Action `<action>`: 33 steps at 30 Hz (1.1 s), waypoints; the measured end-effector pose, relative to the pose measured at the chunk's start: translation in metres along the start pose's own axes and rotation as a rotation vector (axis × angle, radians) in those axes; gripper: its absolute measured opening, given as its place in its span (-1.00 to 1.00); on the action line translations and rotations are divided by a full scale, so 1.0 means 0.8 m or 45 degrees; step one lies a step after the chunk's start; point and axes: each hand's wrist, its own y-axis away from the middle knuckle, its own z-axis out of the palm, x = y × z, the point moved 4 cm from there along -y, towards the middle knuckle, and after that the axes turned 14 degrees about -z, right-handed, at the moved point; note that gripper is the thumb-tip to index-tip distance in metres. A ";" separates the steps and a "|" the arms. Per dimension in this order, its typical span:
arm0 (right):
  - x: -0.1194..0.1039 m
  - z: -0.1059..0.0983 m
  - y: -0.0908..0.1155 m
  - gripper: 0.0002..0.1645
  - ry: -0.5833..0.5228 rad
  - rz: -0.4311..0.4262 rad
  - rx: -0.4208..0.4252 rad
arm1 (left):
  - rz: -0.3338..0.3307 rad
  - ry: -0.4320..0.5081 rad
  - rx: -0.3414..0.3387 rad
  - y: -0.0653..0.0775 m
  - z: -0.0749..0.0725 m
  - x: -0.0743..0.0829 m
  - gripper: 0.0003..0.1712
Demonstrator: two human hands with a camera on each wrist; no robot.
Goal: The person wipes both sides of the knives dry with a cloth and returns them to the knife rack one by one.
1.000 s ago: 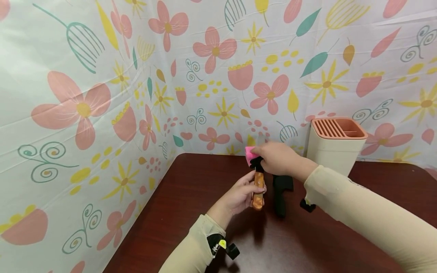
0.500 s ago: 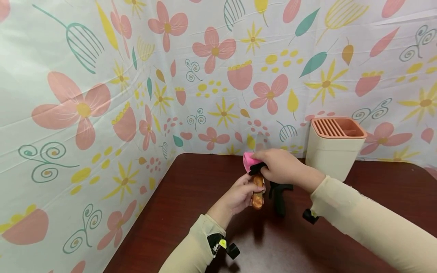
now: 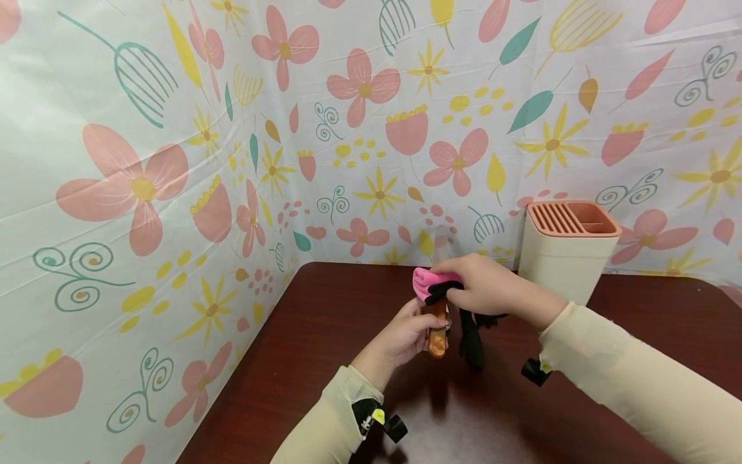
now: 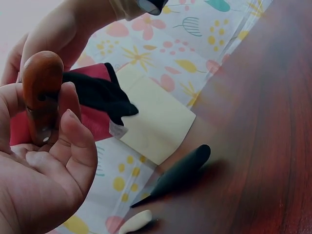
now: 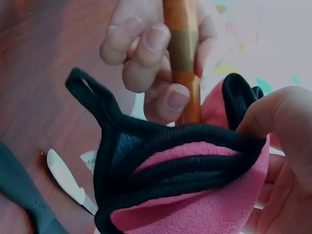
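Observation:
My left hand (image 3: pixel 406 332) grips a knife by its orange-brown handle (image 3: pixel 437 343), which points toward me. A blurred pale blade (image 3: pixel 442 243) rises past the other hand. My right hand (image 3: pixel 489 287) holds a folded pink cloth (image 3: pixel 426 283) with black edging around the blade close to the handle. In the right wrist view the cloth's folds and black hanging loop (image 5: pixel 90 92) show; the blade is hidden there. On the table just right of the held knife lies a black-handled knife (image 3: pixel 472 348), partly covered by my right hand and the cloth.
A cream knife block (image 3: pixel 565 274) with an orange slotted top stands at the back right, against a flowered curtain (image 3: pixel 365 161). A white-handled knife (image 5: pixel 64 173) lies beside the black-handled one. The dark red table (image 3: pixel 278 386) ends at the curtain.
The right hand and pink cloth have moved down the blade toward the handle, showing more blade above. The left hand has kept its grip and stayed nearly still.

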 end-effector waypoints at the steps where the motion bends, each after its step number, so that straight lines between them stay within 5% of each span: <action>1: 0.001 -0.002 0.000 -0.51 -0.029 -0.003 -0.010 | 0.000 -0.004 0.001 0.000 0.000 0.000 -0.47; 9: 0.018 -0.020 -0.005 -0.55 -0.185 0.014 -0.073 | 0.003 -0.038 0.033 0.000 -0.001 0.002 -0.36; 16: 0.038 -0.051 -0.022 -0.58 -0.125 0.036 -0.049 | -0.015 -0.042 0.100 -0.001 -0.004 0.000 -0.23; 24: 0.070 -0.081 -0.052 -0.47 0.016 0.167 0.087 | -0.047 -0.058 0.131 -0.005 -0.003 -0.005 -0.24; 33: 0.108 -0.056 -0.063 -0.45 0.362 0.197 0.199 | -0.057 -0.071 0.146 -0.006 -0.002 -0.003 -0.19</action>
